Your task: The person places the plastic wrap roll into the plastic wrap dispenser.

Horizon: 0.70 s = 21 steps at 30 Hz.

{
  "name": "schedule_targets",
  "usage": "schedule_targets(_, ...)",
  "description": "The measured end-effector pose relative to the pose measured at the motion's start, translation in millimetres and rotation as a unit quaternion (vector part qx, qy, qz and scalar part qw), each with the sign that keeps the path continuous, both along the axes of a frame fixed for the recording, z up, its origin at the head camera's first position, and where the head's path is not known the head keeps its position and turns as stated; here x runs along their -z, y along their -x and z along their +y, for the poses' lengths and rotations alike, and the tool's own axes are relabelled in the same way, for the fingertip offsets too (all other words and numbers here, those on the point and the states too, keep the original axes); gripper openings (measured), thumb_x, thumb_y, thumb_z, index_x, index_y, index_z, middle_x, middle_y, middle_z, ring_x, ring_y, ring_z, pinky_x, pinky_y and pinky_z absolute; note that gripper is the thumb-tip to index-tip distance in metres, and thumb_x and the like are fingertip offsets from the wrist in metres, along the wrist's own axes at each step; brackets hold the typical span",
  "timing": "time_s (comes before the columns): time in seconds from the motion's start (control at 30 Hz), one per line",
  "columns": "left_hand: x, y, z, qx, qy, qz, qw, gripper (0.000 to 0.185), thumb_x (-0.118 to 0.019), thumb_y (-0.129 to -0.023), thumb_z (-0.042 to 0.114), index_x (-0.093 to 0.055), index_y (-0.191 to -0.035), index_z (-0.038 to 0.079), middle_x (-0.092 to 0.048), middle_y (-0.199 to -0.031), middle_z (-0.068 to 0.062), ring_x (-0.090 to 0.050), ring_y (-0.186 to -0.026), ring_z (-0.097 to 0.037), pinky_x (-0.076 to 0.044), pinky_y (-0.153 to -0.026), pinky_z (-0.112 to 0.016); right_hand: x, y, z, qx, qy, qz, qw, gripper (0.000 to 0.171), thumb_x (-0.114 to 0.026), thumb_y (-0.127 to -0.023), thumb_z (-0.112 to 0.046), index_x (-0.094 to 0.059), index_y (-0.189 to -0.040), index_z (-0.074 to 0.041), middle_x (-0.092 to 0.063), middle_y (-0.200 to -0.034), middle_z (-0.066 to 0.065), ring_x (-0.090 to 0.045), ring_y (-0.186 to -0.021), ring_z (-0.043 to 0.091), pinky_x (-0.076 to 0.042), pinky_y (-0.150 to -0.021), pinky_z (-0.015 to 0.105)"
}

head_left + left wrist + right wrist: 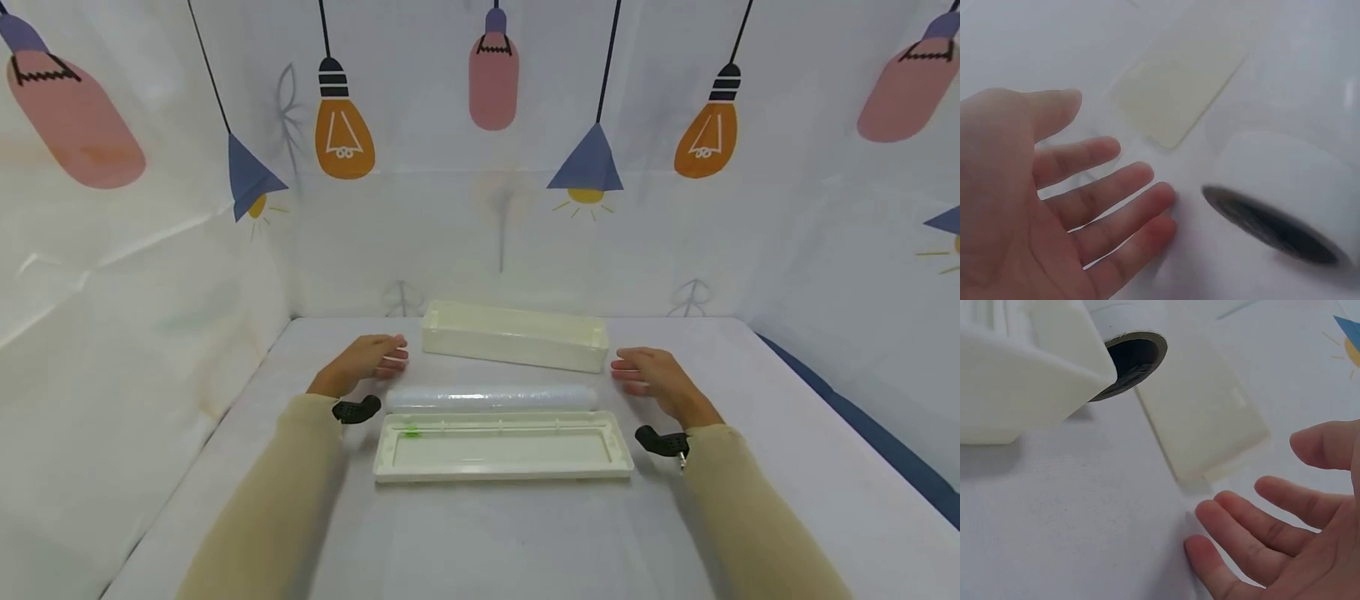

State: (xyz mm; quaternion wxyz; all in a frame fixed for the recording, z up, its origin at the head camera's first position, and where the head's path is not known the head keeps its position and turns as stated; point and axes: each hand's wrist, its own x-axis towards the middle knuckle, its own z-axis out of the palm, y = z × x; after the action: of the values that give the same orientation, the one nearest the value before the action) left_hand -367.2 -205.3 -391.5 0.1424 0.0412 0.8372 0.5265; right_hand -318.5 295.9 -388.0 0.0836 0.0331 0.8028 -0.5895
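A white curtain (pixel 480 242) printed with hanging bulbs and lamps walls in the scene on three sides, and below it a white table (pixel 495 542) fills the lower half of the head view.

On the table, three long things lie parallel to one another, running from 9 to 3 o'clock. Farthest from the person, toward 12 o'clock, sits a cream box (pixel 514 335) with its open side up. Nearest the person, toward 6 o'clock, lies a shallow cream lid (pixel 502 447), also turned hollow side up, with a small green mark near its left end. Between them, just beside the lid's far edge, rests a roll of clear wrap (pixel 491 397); the wrist views show its dark hollow core at each end (pixel 1269 225) (pixel 1129 362).

The left hand (pixel 362 363) lies at 9 o'clock of the roll, near its left end and apart from it, the grip wide with fingers straight and spread, holding nothing; its fingertips (pixel 1160 194) come close to the roll's end without touching. The right hand (pixel 655 377) sits at 3 o'clock of the roll, near its right end, the grip likewise wide and holding nothing, fingers (pixel 1241 531) relaxed just above the table. Both arms wear beige sleeves (pixel 270 500), each with a small black camera mount (pixel 356 409) at the wrist.
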Motion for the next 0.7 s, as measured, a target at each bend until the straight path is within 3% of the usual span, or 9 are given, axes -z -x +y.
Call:
schedule_targets(0.2,7.2,16.2,8.5,-0.028,-0.019,-0.003,0.9994,0.062,-0.050,-0.106,0.041,-0.041,-0.148,-0.004,-0.050,-0.143,-0.024,-0.056,-0.126,-0.034,-0.050,-0.100,-0.041,8.3,11.1,-9.6,0.021,0.015,-0.024,0.999,0.063,-0.046,-0.107,-0.034,-0.032,-0.150,0.009,-0.045,-0.146,0.029,-0.048,-0.133,0.038,-0.046,-0.105,0.044)
schedule_targets(0.37,13.5,20.0,19.3,-0.027,-0.004,-0.001,0.9996,0.067,-0.050,-0.106,0.040,-0.030,-0.155,-0.001,-0.045,-0.147,-0.027,-0.052,-0.129,-0.037,-0.046,-0.104,-0.044,14.5,13.9,-20.9,0.033,0.028,-0.036,0.998,0.058,-0.046,-0.107,-0.029,-0.033,-0.149,0.010,-0.044,-0.146,0.028,-0.048,-0.133,0.037,-0.046,-0.105,0.044)
schedule_targets(0.57,5.8,25.5,29.6,-0.029,0.002,0.022,0.9993,0.068,-0.047,-0.107,0.042,-0.026,-0.157,0.000,-0.048,-0.144,-0.028,-0.054,-0.127,-0.038,-0.044,-0.106,-0.046,7.1,18.7,-27.3,0.039,0.035,-0.021,0.998,0.058,-0.046,-0.106,-0.027,-0.033,-0.150,0.009,-0.045,-0.145,0.029,-0.049,-0.130,0.038,-0.046,-0.104,0.044)
schedule_targets(0.7,-1.4,31.9,34.5,-0.004,-0.011,0.020,0.9997,0.063,-0.046,-0.108,0.038,-0.032,-0.155,-0.001,-0.047,-0.145,-0.027,-0.052,-0.129,-0.038,-0.044,-0.106,-0.045,-0.2,22.4,-26.5,0.042,0.020,-0.026,0.999,0.059,-0.046,-0.106,-0.028,-0.032,-0.151,0.008,-0.045,-0.144,0.027,-0.050,-0.128,0.036,-0.048,-0.103,0.043)
